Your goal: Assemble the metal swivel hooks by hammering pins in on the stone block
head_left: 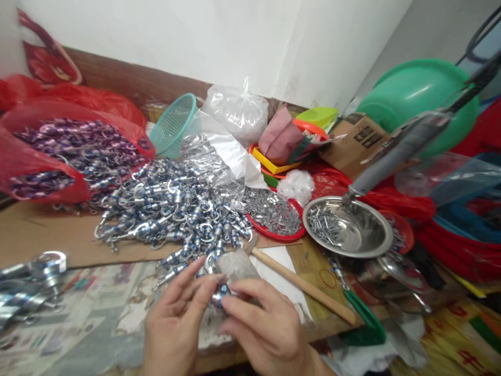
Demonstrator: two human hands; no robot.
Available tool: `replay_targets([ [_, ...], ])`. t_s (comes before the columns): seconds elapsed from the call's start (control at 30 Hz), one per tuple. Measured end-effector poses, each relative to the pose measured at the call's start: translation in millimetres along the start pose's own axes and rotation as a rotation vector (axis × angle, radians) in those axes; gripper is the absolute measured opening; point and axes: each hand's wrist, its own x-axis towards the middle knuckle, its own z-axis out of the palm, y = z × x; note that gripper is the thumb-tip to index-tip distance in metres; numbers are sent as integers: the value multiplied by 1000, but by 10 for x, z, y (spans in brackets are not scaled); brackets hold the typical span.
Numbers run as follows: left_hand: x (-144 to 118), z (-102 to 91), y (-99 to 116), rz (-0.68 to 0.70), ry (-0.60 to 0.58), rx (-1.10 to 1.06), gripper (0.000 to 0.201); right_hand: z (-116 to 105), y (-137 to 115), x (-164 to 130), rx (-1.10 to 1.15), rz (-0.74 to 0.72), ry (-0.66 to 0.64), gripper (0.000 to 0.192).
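Near the bench's front edge, a small blue-and-silver metal fitting (219,295) is between my two hands. My right hand (268,321) pinches it with thumb and forefinger. My left hand (176,316) closes on its other side, thumb and fingertips together; part of the piece is hidden there. Just behind lies a large pile of similar blue-and-silver fittings (176,203) with rings and hooks. A greyish block (237,265) sits beyond my fingers, and a hammer with a wooden handle (305,284) lies to the right.
A red bag (78,183) of purple fittings stands at left, with more blue fittings (35,282) in front. A red tray (274,211) holds small metal pieces. A steel bowl (348,227) of pins sits under a grey tool (403,146) slanting from the right.
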Motion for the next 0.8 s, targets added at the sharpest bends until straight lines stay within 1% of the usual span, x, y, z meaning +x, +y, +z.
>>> replay_targets([
  [0.07, -81, -1, 55, -38, -20, -38, 59, -1, 5, -52, -113, -101, -20, 29],
  [0.13, -146, -14, 113, -58, -47, -28, 58, -17, 10, -90, -163, -196, -18, 24],
  [0.2, -197, -29, 161, -42, -63, 42, 56, -58, 8, -109, -176, -268, -31, 22],
  [0.3, -262, -43, 198, 29, -46, 172, 53, -154, -16, -110, -200, -358, -66, 22],
  [0.4, -311, -68, 190, 41, -39, 202, 52, -236, -34, -103, -247, -471, -98, 19],
  [0.47, -325, -103, 167, 34, -81, 208, 49, -247, -23, -112, -262, -508, -102, 19],
  [0.53, -324, -149, 140, 74, -137, 224, 46, -216, 2, -145, -249, -486, -83, 20],
  [0.63, -310, -195, 104, 139, -190, 231, 44, -128, 16, -237, -226, -380, -39, 21],
  [0.7, -301, -192, 86, 117, -212, 221, 45, -76, -9, -300, -234, -304, -15, 25],
  [0.8, -290, -143, 70, 7, -215, 150, 49, -38, -68, -354, -240, -191, -9, 30],
])
